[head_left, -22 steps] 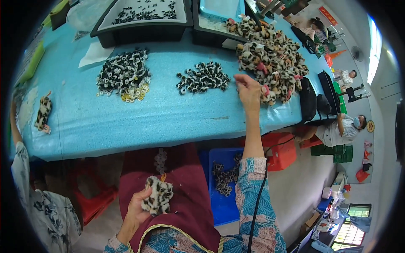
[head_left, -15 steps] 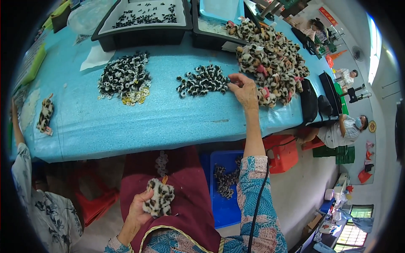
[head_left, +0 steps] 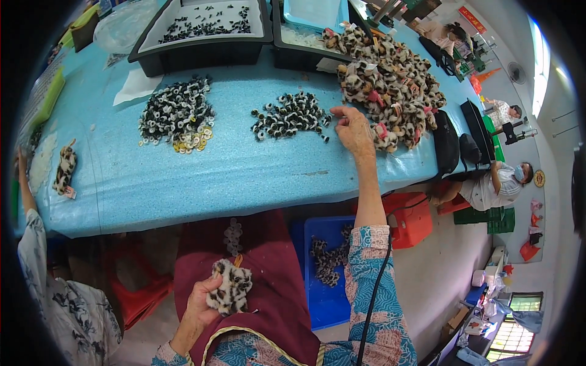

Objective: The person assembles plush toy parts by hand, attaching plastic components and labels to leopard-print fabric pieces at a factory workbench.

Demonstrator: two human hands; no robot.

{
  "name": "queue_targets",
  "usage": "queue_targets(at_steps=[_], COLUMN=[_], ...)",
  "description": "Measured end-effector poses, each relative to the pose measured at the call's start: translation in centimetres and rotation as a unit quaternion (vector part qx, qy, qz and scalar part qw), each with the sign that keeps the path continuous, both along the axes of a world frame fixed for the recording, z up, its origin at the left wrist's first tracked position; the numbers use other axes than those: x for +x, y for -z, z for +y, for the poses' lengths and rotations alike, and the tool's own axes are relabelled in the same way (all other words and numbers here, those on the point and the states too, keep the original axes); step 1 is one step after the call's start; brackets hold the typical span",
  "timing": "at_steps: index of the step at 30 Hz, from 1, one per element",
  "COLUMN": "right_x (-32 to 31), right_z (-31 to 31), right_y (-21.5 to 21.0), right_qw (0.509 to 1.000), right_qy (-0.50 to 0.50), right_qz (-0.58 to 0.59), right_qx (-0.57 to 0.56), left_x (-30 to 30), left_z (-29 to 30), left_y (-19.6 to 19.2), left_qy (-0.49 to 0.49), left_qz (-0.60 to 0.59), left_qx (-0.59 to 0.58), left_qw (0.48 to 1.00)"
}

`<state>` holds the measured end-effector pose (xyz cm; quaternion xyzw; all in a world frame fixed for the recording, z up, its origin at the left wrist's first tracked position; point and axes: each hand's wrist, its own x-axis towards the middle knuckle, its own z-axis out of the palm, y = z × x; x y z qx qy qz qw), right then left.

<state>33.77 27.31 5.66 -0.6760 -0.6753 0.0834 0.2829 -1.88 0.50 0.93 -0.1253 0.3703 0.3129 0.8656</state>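
In my lap, over the maroon apron (head_left: 274, 268), my left hand (head_left: 200, 303) is closed on a small black-and-white spotted plush toy (head_left: 229, 288) with an orange bit at its top. My right hand (head_left: 356, 135) hovers at the right edge of a pile of small black parts with pale rims (head_left: 290, 117). Its fingers are curled together, and whatever they may hold is hidden. Just right of that hand rises a big heap of spotted plush pieces (head_left: 397, 91) with pink and tan bits. A second pile of black-and-white parts (head_left: 176, 110) lies farther left, with yellow rings (head_left: 190, 144) at its front.
Black trays (head_left: 201, 60) stand along the far side of the blue-covered table (head_left: 213, 189). A single spotted plush (head_left: 65, 168) lies at the left, near a co-worker's arm (head_left: 27, 189). Below the table edge are a blue bin (head_left: 326, 305) and a red stool (head_left: 410, 222).
My right hand has drawn its fingers closer together and slightly away from the pile; several parts at its right edge have spread. My left hand keeps holding the plush toy.
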Motion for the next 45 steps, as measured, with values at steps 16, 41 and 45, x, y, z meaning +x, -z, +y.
queue_targets(at_steps=[16,41,45], right_x=[0.2,-16.9,-18.2], right_z=[0.5,-23.0,-24.1], right_y=[0.2,0.4,1.9], right_qw=[0.999,0.759,0.733], right_qy=[-0.014,-0.138,-0.131], right_qz=[0.038,0.555,0.573], right_qx=[0.006,-0.311,-0.342], left_x=[0.1,0.4,0.7], left_z=[0.2,1.1,0.7], left_y=[-0.2,-0.4,0.0], left_qy=[-0.014,-0.118,-0.122], left_qz=[-0.01,0.027,0.016], left_qx=[-0.003,0.059,0.025], left_qw=[1.0,0.991,0.992])
